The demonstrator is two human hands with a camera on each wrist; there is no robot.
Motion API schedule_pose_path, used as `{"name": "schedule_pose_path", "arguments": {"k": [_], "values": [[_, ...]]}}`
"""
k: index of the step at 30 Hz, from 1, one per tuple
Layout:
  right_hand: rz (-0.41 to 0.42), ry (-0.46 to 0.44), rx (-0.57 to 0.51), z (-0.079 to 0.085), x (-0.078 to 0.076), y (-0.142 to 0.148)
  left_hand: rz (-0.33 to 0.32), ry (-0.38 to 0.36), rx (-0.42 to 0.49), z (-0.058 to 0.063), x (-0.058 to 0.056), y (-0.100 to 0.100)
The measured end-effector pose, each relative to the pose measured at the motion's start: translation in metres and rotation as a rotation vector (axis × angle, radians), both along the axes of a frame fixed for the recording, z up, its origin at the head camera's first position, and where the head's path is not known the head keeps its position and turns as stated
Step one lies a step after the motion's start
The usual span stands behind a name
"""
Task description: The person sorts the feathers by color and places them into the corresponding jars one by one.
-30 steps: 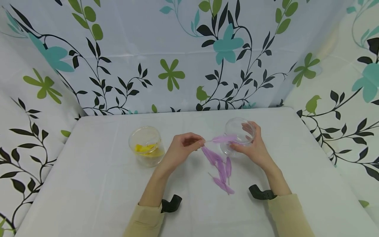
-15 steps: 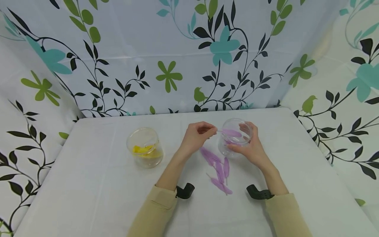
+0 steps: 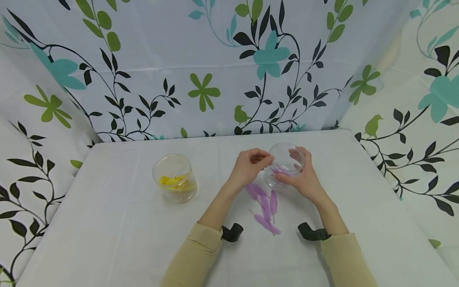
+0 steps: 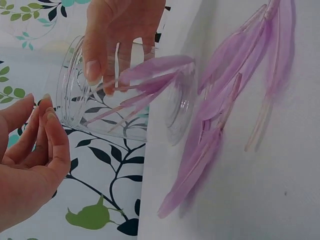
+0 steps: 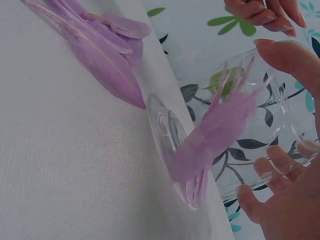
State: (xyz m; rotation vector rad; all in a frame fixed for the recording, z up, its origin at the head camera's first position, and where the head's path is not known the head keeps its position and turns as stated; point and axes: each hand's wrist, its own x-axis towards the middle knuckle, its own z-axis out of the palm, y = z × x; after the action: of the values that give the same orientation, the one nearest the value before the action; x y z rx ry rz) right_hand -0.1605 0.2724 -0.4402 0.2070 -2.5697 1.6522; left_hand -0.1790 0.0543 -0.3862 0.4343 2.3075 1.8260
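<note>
My right hand (image 3: 306, 173) grips a clear glass jar (image 3: 283, 159) around its side. In the left wrist view, the jar stands on its base with several purple feathers (image 4: 155, 80) inside, their quills pointing toward the mouth. Beside the jar's rim is my left hand (image 3: 252, 165); its fingers are loosely bent and no feather shows between them. On the white table, in front of the jar, more purple feathers (image 3: 265, 207) lie in a loose, overlapping pile. The left forearm's hand partly covers the pile's far end in the head view.
To the left stands a second clear glass jar (image 3: 190, 189) with yellow pieces (image 3: 173, 180) in it. The white cloth-covered table (image 3: 118, 223) ends at a leaf-patterned curtain (image 3: 215, 59) behind and at both sides.
My left hand has carried a purple feather rightward from the pile to the jar's mouth and let it go into the jar. The right hand keeps its grip on the jar.
</note>
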Motion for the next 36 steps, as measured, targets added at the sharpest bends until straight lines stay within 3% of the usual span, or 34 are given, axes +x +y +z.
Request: {"name": "schedule_pose_path", "arguments": {"k": [4,9,18,27,36], "values": [[0.003,-0.001,0.0,0.0,0.0,0.0,0.003,-0.009,0.003,-0.007,0.004,-0.006],[0.005,-0.003,0.001,0.0,-0.002,-0.001,-0.009,-0.025,-0.01,-0.024,0.009,-0.017],[-0.006,0.004,0.022,0.0,-0.001,-0.003,-0.062,-0.069,-0.11,-0.05,0.032,-0.039],[-0.008,0.014,0.029,-0.002,-0.001,-0.001,-0.124,-0.068,-0.177,-0.055,0.042,-0.048],[-0.018,-0.004,0.041,-0.001,0.0,-0.002,-0.19,-0.039,-0.396,-0.058,0.051,-0.057]]}}
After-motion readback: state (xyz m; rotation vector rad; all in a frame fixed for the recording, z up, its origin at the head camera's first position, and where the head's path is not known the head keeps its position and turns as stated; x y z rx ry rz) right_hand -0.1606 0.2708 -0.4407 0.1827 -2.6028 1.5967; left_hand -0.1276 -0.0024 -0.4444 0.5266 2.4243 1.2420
